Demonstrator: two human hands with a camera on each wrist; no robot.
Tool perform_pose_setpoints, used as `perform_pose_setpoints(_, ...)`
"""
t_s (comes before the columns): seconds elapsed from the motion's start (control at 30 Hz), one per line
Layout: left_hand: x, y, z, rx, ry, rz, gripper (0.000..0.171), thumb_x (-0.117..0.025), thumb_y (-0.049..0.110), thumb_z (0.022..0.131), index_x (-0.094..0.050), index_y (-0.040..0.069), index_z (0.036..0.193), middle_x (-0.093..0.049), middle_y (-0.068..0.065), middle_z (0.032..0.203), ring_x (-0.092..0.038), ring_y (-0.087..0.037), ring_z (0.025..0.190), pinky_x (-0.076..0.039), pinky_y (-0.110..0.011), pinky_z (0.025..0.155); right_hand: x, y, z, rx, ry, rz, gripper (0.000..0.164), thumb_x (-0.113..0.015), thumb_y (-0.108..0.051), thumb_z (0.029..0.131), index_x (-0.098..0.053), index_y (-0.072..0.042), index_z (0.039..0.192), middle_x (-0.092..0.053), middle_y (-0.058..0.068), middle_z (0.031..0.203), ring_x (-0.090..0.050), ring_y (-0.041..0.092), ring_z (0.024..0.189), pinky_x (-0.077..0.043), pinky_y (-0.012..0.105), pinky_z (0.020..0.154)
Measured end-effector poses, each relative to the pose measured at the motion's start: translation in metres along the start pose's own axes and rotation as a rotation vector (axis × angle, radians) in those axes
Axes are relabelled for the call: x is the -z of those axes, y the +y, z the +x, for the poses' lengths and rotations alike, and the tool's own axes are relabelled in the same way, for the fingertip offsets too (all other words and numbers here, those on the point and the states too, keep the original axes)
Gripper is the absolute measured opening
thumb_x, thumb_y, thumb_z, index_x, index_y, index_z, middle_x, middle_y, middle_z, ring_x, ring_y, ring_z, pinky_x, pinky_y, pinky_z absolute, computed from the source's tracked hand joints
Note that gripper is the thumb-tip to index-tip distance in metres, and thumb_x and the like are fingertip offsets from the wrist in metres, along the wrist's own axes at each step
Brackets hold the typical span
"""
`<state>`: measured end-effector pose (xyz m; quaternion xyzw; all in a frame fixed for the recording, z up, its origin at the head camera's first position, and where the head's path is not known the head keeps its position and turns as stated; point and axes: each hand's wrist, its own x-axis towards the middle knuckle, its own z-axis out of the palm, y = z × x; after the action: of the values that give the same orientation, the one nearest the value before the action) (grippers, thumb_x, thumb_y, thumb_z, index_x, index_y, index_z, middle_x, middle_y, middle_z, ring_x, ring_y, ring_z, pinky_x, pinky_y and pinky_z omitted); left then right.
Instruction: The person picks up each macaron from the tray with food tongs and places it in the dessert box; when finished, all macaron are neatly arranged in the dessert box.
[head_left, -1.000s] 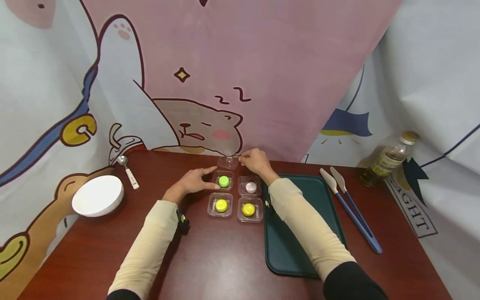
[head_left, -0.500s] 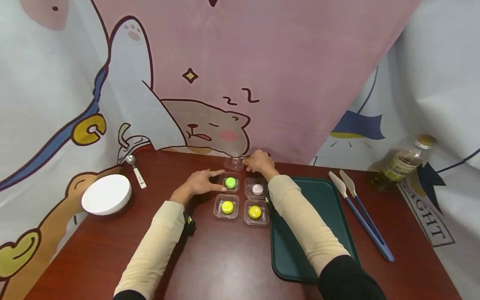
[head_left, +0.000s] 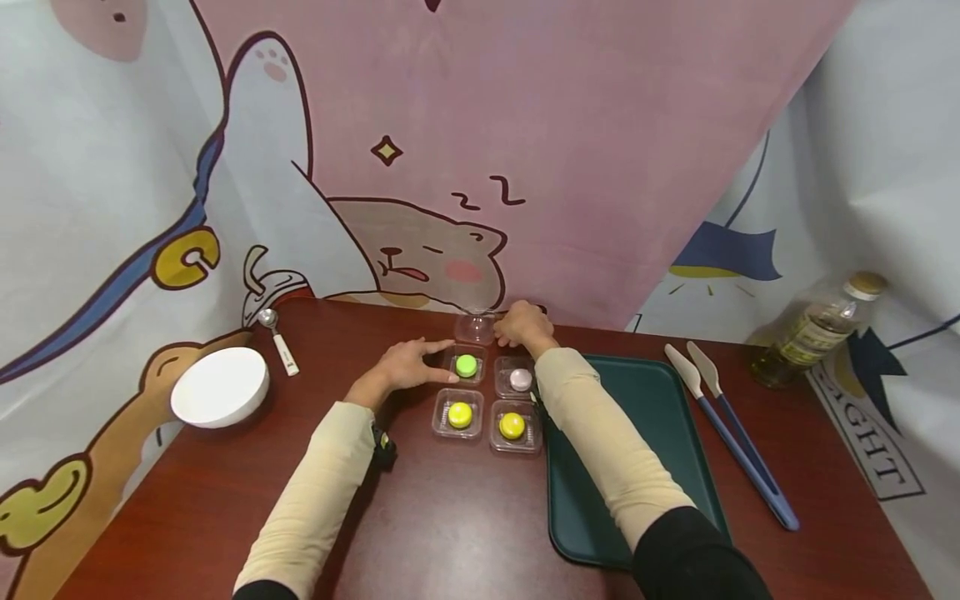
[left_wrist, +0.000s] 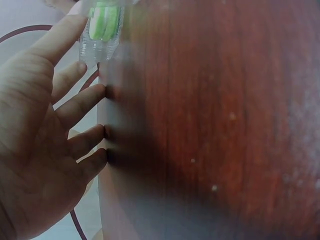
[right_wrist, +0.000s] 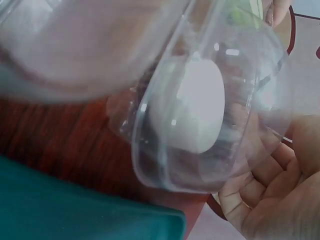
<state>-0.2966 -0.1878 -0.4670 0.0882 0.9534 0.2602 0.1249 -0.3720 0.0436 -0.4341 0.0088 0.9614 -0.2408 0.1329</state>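
Observation:
Four small clear plastic boxes sit mid-table, each with a macaron in it. In the head view my left hand (head_left: pixel 405 364) has its thumb and index finger at two sides of the far-left box (head_left: pixel 452 375), which holds a green macaron (head_left: pixel 466 365). The other left fingers are spread, as the left wrist view shows. Behind that box its clear lid (head_left: pixel 474 329) stands raised, and the curled fingers of my right hand (head_left: pixel 524 323) pinch its right edge. Nearby are a pale pink macaron (head_left: pixel 521 380) and two yellow macarons (head_left: pixel 460 414).
A dark green tray (head_left: pixel 600 508) lies under my right forearm. Right of it are blue-handled tongs (head_left: pixel 742 450) and an oil bottle (head_left: pixel 813 333). On the left stand a white bowl (head_left: pixel 220 387) and a scoop (head_left: pixel 281 346). A printed cloth (head_left: pixel 600 150) hangs behind the table.
The head view has turned a little left, so everything sits further right in it. My right fingers have curled in closer at the lid's edge. The left hand stays at the green macaron's box.

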Motion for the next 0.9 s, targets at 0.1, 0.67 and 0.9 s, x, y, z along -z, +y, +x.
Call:
perform_pose_setpoints(0.1, 0.0, 0.001, 0.0, -0.002, -0.002, -0.007, 0.083, -0.076, 0.066, 0.079, -0.047, 0.04, 0.151, -0.036, -0.021, 0.162, -0.032, -0.044, 0.15, -0.029, -0.065, 0.118, 0.002, 0.002, -0.001, -0.011, 0.005, 0.001, 0.024, -0.065, -0.029, 0.094, -0.082, -0.015, 0.084, -0.079, -0.001, 0.082, -0.072, 0.016, 0.077, -0.05, 0.034, 0.069)
perform_pose_setpoints(0.67, 0.003, 0.003, 0.001, -0.012, -0.02, -0.027, 0.081, -0.077, 0.061, 0.081, -0.047, 0.035, 0.152, -0.037, -0.022, 0.161, -0.029, -0.042, 0.152, -0.027, -0.063, 0.12, 0.017, 0.007, -0.01, 0.023, 0.042, 0.042, 0.025, -0.063, -0.033, 0.091, -0.079, -0.017, 0.079, -0.08, 0.001, 0.085, -0.075, 0.022, 0.084, -0.05, 0.035, 0.068)
perform_pose_setpoints(0.9, 0.002, 0.002, 0.001, -0.02, -0.028, -0.027, 0.084, -0.077, 0.06, 0.082, -0.045, 0.032, 0.154, -0.037, -0.022, 0.161, -0.028, -0.042, 0.152, -0.028, -0.061, 0.121, 0.024, 0.011, -0.023, 0.085, 0.061, 0.084, 0.024, -0.064, -0.029, 0.091, -0.079, -0.016, 0.078, -0.08, 0.002, 0.084, -0.076, 0.025, 0.085, -0.047, 0.032, 0.066)
